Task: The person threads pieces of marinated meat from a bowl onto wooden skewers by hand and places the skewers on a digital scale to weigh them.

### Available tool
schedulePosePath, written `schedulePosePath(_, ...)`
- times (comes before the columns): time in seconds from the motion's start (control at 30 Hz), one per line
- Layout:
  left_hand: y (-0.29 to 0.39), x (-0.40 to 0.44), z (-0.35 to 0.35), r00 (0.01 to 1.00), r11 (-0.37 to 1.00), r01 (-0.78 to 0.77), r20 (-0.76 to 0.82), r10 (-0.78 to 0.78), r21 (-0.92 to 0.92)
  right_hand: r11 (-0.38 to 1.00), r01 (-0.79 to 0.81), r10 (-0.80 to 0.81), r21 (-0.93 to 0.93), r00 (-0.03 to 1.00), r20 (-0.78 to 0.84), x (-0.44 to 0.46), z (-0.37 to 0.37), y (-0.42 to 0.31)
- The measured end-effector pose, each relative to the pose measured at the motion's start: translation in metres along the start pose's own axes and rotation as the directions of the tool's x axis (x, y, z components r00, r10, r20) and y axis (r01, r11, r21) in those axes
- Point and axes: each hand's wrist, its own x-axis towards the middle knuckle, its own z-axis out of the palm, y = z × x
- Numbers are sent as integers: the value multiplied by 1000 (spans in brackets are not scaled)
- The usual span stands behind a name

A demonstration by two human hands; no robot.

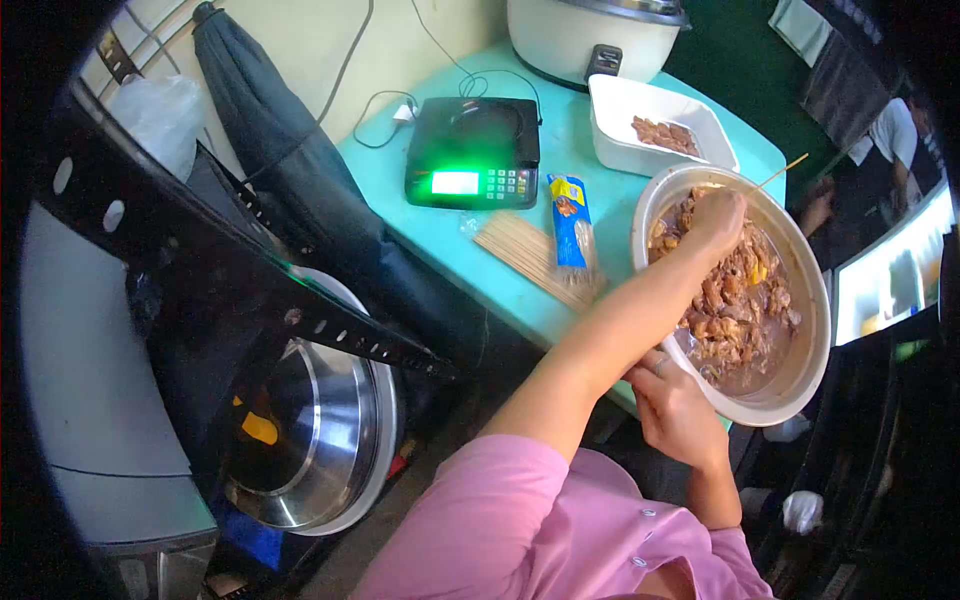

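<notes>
Over the far side of a large pale bowl (817, 340), my left hand (722, 222) is closed, its fingertips down at the meat and partly hidden. A thin wooden skewer (782, 171) sticks out past its knuckles and appears to be pinched in it. Chunks of brown marinated meat (735, 310) in dark liquid fill the bowl, with a yellow piece among them. My right hand (680, 408), wearing a ring, is curled by the bowl's near rim, below my left forearm. That forearm hides some of its fingers, so what they grip is unclear.
On the turquoise table (380, 150) are a black scale (472, 150) with a lit display, bare skewers (525, 252), a blue packet (570, 222), a white tub (612, 150) with some meat, and a rice cooker (570, 35). Steel basins (330, 430) stand lower left. Another person (893, 140) is at right.
</notes>
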Motion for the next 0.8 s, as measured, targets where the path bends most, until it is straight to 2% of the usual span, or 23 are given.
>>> schedulePosePath(0.03,-1,-2,-1,1000,998,3,-8,-4,-68,1000,3,-3,-6,1000,2,-1,3,0)
schedulePosePath(0.1,3,-2,1,1000,996,-7,11,8,-86,979,94,-65,-181,985,161,-2,23,8)
schedulePosePath(0.13,6,0,1,999,995,-17,36,21,-102,976,78,-50,-202,989,137,-3,44,22)
schedulePosePath(0.2,6,1,4,999,995,-19,29,22,-95,999,43,-43,11,999,2,20,78,43)
schedulePosePath(0.23,7,0,6,999,996,-16,33,19,-86,954,-111,149,278,982,-119,28,94,50)
schedulePosePath(0.27,7,-1,4,999,996,-22,32,24,-84,816,-208,354,539,917,-183,37,107,56)
schedulePosePath(0.3,6,-2,1,999,994,-9,38,14,-105,817,-201,351,541,917,-189,51,113,66)
schedulePosePath(0.37,3,-3,-2,999,993,-2,45,7,-120,733,-297,486,613,858,-165,82,120,80)
schedulePosePath(0.4,1,-3,-2,999,991,17,48,-11,-135,734,-290,482,614,859,-171,86,123,81)
schedulePosePath(0.43,1,-4,-5,998,988,34,52,-27,-151,955,-204,278,216,868,-412,90,124,80)
schedulePosePath(0.47,1,-3,-7,999,988,26,50,-19,-150,960,-139,-13,-245,847,-532,94,124,79)
schedulePosePath(0.5,1,-3,-9,998,989,32,66,-23,-144,958,-140,-16,-248,844,-537,95,121,79)
schedulePosePath(0.57,-1,0,-5,996,989,34,85,-22,-144,960,-229,144,-161,896,-419,95,109,71)
schedulePosePath(0.7,-3,2,0,997,991,17,76,-6,-133,942,-308,188,-137,817,-546,99,113,77)
schedulePosePath(0.77,-3,3,-1,997,992,5,71,4,-123,876,-117,-174,-469,829,-531,97,102,73)
schedulePosePath(0.8,-2,4,-1,996,993,32,83,-22,-118,874,-132,-164,-469,827,-538,97,106,79)
